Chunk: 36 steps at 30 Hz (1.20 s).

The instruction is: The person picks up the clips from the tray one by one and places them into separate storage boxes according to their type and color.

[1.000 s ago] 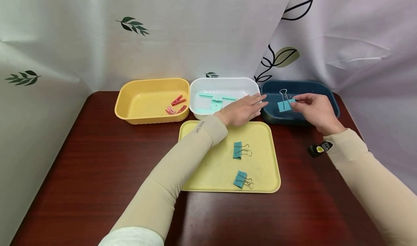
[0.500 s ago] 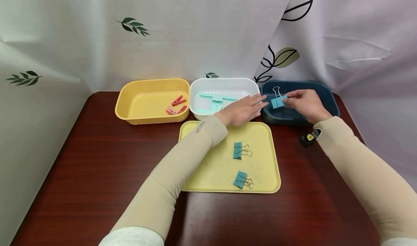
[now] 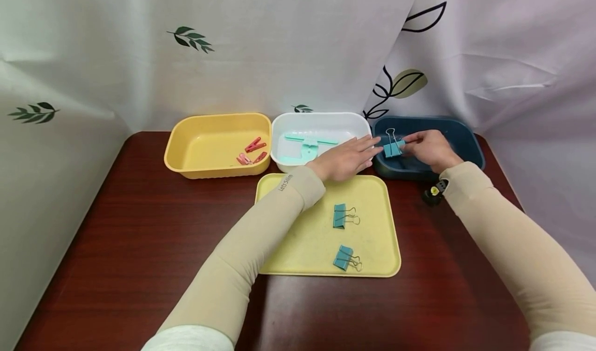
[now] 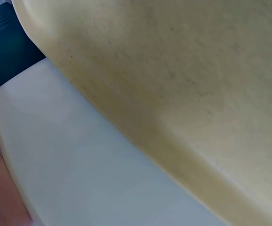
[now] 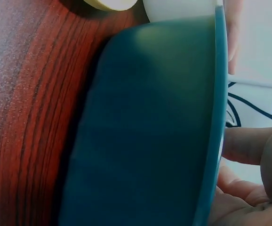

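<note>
My right hand (image 3: 429, 148) pinches a teal binder clip (image 3: 393, 149) by its end, inside the left part of the dark blue bin (image 3: 461, 144). The clip's wire handles point up. In the right wrist view the bin's wall hides the clip, and the thumb and fingers (image 5: 249, 146) reach over the rim. My left hand (image 3: 346, 157) lies with straight fingers across the front rim of the white bin (image 3: 321, 117), fingertips by the blue bin's left rim. Two more teal binder clips, a far one (image 3: 339, 216) and a near one (image 3: 343, 257), lie on the yellow tray (image 3: 302, 260).
At the left stands a yellow bin (image 3: 205, 134) with red and pink clothespins (image 3: 254, 145). Mint-green plastic clips (image 3: 309, 147) lie in the white bin. The three bins stand side by side against a patterned curtain (image 3: 288, 46), on a dark red wooden table (image 3: 153, 227).
My right hand has moved left with the binder clip, from the middle of the blue bin to its left side, and slightly down in the last half second. My left hand stays put.
</note>
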{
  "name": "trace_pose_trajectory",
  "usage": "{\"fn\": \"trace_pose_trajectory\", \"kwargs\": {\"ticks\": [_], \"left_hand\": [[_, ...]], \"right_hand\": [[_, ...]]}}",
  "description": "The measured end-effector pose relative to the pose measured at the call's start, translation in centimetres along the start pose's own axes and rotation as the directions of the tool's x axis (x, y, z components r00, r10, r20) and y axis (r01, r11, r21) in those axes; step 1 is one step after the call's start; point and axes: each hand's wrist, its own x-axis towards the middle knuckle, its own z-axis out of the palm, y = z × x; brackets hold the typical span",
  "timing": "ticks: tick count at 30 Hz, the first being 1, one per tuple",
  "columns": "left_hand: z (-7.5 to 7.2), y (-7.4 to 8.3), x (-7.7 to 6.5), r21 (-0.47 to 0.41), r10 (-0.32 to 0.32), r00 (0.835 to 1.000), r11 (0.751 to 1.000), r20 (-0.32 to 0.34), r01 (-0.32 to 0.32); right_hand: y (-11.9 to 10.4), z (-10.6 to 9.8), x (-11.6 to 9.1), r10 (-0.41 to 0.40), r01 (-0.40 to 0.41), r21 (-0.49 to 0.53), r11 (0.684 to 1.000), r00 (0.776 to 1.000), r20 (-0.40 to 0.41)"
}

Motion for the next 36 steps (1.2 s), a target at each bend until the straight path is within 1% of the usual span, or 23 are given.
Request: {"fn": "trace_pose_trajectory", "kwargs": {"ticks": [4, 8, 14, 24, 30, 36], "left_hand": [[0.05, -0.01, 0.0, 0.0, -0.001, 1.0, 1.0, 0.0, 0.001], [0.1, -0.02, -0.02, 0.006, 0.004, 1.0, 1.0, -0.002, -0.004], [0.13, -0.02, -0.07, 0.015, 0.006, 1.0, 1.0, 0.005, -0.006], [0.11, 0.05, -0.02, 0.009, 0.004, 1.0, 1.0, 0.002, -0.004], [0.18, 0.14, 0.04, 0.007, 0.003, 1.0, 1.0, 0.005, -0.003], [0.21, -0.02, 0.01, 0.006, -0.005, 1.0, 1.0, 0.004, 0.005]], "right_hand": [[0.02, 0.01, 0.28, 0.023, -0.023, -0.008, 1.0, 0.999, 0.029], [0.04, 0.01, 0.46, 0.023, -0.023, 0.0, 1.0, 0.998, 0.059], [0.05, 0.03, 0.55, 0.021, -0.018, -0.03, 0.999, 0.995, 0.094], [-0.02, -0.12, 0.54, 0.049, -0.046, -0.031, 0.998, 0.991, 0.124], [0.39, -0.16, 0.83, 0.052, -0.048, -0.035, 0.998, 0.99, 0.132], [0.34, -0.09, 1.05, 0.046, -0.044, -0.014, 0.999, 0.989, 0.144]]}}
